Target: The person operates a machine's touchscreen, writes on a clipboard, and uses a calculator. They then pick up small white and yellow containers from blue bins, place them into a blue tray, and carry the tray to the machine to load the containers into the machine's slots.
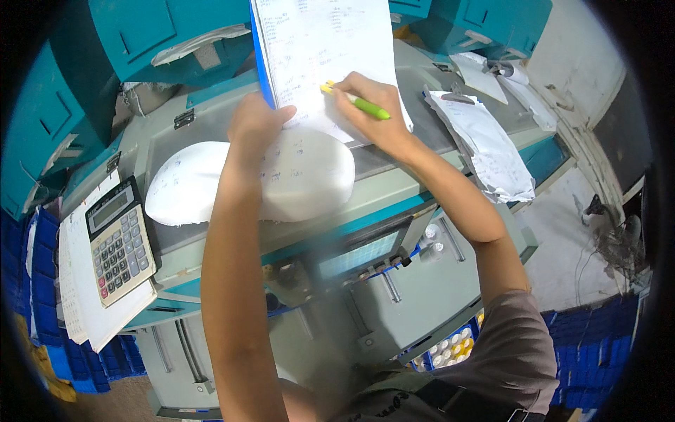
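Two hands work one sheet: my left hand (pixel 254 119) pins the lower corner of the handwritten paper (pixel 323 53) so it cannot slide, while my right hand (pixel 373 109) writes near its bottom edge with a green and yellow pen (pixel 357 103). The sheet lies on a blue-edged board (pixel 259 56) propped up on the grey-green machine top that serves as my counter (pixel 394 186), tilted toward me, which I judge keeps the lines easy to reach. My right grip is clenched around the pen, fingers pinched near its yellow tip, the green barrel lying across my knuckles. My left grip is loosely curled, thumb and fingers pressing on the paper's edge and holding nothing else. Just below my left hand a white rounded pad (pixel 246 186) rests on the counter. A desk calculator (pixel 121 239) sits on stacked papers to my left; a clipboard of crumpled sheets (pixel 485 148) lies to my right, well apart from the pen.
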`<move>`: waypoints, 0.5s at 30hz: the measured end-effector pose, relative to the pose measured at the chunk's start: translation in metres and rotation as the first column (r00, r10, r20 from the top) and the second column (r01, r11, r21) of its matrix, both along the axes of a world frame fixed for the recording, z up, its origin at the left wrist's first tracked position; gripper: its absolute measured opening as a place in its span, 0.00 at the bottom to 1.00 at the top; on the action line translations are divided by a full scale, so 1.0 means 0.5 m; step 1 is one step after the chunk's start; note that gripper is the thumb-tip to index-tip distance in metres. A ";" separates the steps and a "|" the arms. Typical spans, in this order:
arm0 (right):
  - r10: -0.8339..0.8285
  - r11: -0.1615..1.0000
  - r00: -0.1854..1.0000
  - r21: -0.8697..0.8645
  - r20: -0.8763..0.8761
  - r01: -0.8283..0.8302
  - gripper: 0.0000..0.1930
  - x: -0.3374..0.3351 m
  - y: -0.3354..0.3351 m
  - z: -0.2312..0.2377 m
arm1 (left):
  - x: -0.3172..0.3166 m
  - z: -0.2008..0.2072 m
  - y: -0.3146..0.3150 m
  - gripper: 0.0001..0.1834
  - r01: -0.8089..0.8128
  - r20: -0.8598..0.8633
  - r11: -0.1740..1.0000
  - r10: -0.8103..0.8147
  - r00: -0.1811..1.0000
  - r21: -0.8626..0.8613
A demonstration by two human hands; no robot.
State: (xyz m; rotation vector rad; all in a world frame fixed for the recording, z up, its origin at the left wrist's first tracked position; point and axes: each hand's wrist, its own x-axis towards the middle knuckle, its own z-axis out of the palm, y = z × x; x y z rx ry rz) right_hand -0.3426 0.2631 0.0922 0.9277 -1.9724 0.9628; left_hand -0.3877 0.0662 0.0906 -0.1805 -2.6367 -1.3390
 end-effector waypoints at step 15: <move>-0.196 0.979 0.961 -0.014 0.197 0.203 0.08 0.007 0.003 0.007 | 0.007 0.013 -0.004 0.21 -0.001 0.077 1.000 0.003 0.997 -0.028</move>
